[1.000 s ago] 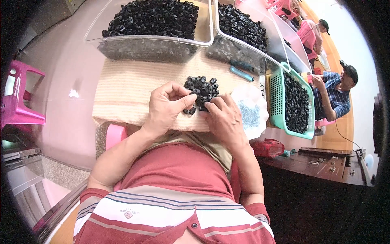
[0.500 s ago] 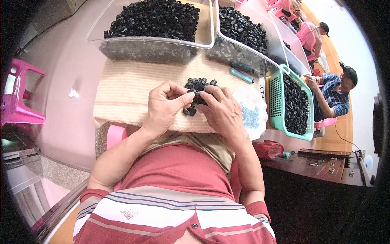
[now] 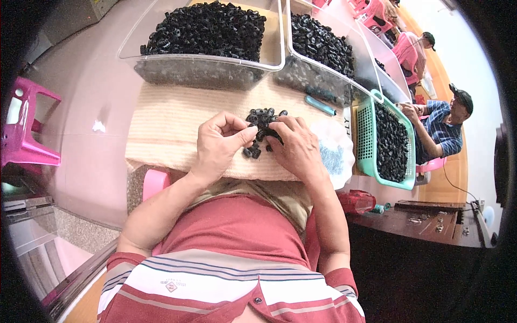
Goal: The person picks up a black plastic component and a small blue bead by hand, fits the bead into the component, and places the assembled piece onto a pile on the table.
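Observation:
Small black plastic parts lie in a loose pile on a cream striped cloth, with a few more scattered toward me. On the pile's left side, my left hand has thumb and forefinger pinched together; whatever is between the tips is too small to make out. My right hand bends over the right side of the pile. Its thumb and fingers close around a black plastic part, mostly hidden beneath them. Beside the right hand sits a white wavy-edged dish holding tiny pale-blue bits.
Two clear bins full of black parts stand along the far side. A teal-handled tool lies near them. To the right are a green basket of black parts and a co-worker. A pink stool stands left.
Both hands remain at the pile. The right fingers have shifted and curled slightly, and the black part seen between the fingertips of both hands is no longer plainly visible there.

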`<state>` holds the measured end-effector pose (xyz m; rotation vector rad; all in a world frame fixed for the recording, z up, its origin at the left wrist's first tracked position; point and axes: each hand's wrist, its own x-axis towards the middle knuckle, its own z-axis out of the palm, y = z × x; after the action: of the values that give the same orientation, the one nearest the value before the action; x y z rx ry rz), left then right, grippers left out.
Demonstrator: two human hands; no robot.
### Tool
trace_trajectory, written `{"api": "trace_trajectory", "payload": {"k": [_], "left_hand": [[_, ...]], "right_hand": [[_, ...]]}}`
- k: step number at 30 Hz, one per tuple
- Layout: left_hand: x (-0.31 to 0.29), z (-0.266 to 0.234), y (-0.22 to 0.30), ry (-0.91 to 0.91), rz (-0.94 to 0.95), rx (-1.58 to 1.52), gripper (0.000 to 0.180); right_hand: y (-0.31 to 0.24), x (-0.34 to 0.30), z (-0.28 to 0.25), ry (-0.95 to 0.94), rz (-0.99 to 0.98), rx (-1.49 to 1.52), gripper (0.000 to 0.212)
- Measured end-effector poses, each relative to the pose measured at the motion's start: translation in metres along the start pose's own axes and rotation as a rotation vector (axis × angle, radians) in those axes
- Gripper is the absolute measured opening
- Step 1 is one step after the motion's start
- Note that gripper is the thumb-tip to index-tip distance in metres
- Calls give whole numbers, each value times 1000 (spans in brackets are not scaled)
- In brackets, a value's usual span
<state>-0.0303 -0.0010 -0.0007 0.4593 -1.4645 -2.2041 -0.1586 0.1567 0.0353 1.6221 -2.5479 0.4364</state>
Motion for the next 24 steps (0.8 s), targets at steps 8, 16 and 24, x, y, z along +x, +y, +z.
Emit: {"api": "trace_trajectory", "payload": {"k": [8,16,24], "left_hand": [[-1,1,2,-11,-9,-9,13],[-2,0,0,-9,-1,-4,12],[-3,2,1,-12,-9,10,12]], "right_hand": [[2,-2,-1,-48,74,26,25],[3,3,-8,-17,-16,39,24],[5,13,-9,-126,10,-39,24]]}}
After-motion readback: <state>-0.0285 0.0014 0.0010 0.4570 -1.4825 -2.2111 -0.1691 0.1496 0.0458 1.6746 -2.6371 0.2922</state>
